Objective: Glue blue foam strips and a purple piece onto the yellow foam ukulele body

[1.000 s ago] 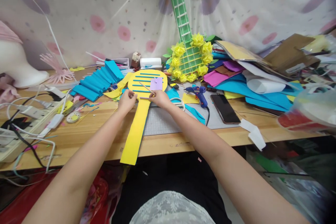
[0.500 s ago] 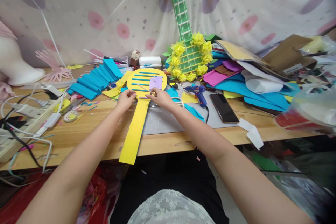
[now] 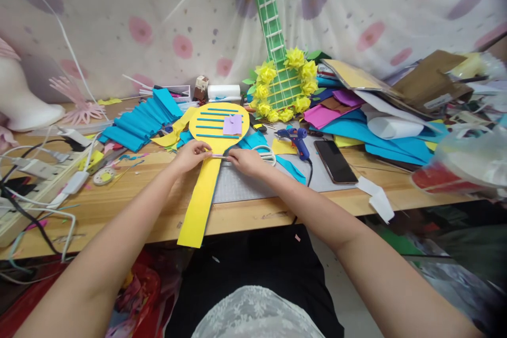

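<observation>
A yellow paddle-shaped paper cutout (image 3: 198,203) with a round head and a long handle lies across the wooden table, its handle end jutting past the front edge. Blue strips (image 3: 217,127) run in rows over its head, and a small purple paper piece (image 3: 232,125) sits on the head's right part. Where head and handle meet, a thin purple strip (image 3: 217,156) lies crosswise. My left hand (image 3: 193,156) is closed on the strip's left end. At the right end my right hand (image 3: 246,161) pinches it, the fingertips partly hidden. White-handled scissors (image 3: 267,155) lie by my right hand.
A blue glue gun (image 3: 298,141) and a phone (image 3: 336,161) lie to the right on a grey cutting mat (image 3: 253,190). Behind stands a green paper guitar (image 3: 273,21) with yellow flowers. Pleated blue paper (image 3: 140,120) and a power strip (image 3: 43,185) are left.
Both hands have moved down from the round head to the top of the handle. The purple strip, slanted over the head before, now lies across the neck. The view has shifted slightly.
</observation>
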The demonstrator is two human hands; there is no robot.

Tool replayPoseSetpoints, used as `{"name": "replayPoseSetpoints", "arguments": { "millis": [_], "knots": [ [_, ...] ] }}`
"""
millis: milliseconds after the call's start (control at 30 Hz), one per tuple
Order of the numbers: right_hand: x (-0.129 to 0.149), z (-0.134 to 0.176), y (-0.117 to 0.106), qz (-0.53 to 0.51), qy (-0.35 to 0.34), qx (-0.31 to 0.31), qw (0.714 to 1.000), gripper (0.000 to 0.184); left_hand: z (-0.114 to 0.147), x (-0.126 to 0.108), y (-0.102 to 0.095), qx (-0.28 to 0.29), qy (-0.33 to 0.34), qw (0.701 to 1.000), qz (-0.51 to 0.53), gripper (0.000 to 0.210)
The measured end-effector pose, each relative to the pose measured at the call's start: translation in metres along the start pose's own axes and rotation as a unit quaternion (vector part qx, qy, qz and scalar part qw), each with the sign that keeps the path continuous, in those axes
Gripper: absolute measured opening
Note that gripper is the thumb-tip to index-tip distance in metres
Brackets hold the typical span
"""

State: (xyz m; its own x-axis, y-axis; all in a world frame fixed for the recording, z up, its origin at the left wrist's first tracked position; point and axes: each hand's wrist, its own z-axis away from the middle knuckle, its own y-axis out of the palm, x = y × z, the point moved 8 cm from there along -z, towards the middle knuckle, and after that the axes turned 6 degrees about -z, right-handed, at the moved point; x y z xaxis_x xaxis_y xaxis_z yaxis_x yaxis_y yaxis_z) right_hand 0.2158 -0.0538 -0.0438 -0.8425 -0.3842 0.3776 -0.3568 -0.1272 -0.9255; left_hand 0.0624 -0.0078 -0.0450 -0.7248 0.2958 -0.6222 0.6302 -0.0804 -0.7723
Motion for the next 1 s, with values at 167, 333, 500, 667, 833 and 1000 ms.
{"name": "replayPoseSetpoints", "arguments": {
  "millis": [167, 333, 500, 667, 833, 1000],
  "knots": [
    [0.003, -0.001, -0.003, -0.002, 0.001, -0.007, 1.000, 0.029, -0.018, -0.016, 0.003, 0.082, 0.047, 0.989, -0.118, 0.018],
    [0.008, -0.002, -0.002, -0.001, -0.008, -0.008, 1.000, 0.028, -0.035, -0.027, 0.005, 0.117, 0.072, 0.973, -0.186, 0.016],
    [0.009, -0.003, 0.001, 0.000, 0.001, -0.029, 1.000, 0.030, -0.046, -0.020, 0.000, 0.088, 0.055, 0.981, -0.164, 0.013],
    [0.006, -0.003, 0.003, 0.000, 0.014, -0.048, 0.999, 0.031, -0.046, -0.016, 0.002, 0.093, 0.043, 0.985, -0.135, 0.014],
    [0.006, -0.001, 0.003, 0.003, 0.016, -0.049, 0.999, 0.031, -0.047, -0.019, 0.002, 0.089, 0.041, 0.986, -0.138, 0.015],
    [0.007, -0.001, 0.003, 0.003, 0.010, -0.048, 0.999, 0.031, -0.047, -0.019, 0.004, 0.092, 0.049, 0.987, -0.121, 0.014]
  ]
}}
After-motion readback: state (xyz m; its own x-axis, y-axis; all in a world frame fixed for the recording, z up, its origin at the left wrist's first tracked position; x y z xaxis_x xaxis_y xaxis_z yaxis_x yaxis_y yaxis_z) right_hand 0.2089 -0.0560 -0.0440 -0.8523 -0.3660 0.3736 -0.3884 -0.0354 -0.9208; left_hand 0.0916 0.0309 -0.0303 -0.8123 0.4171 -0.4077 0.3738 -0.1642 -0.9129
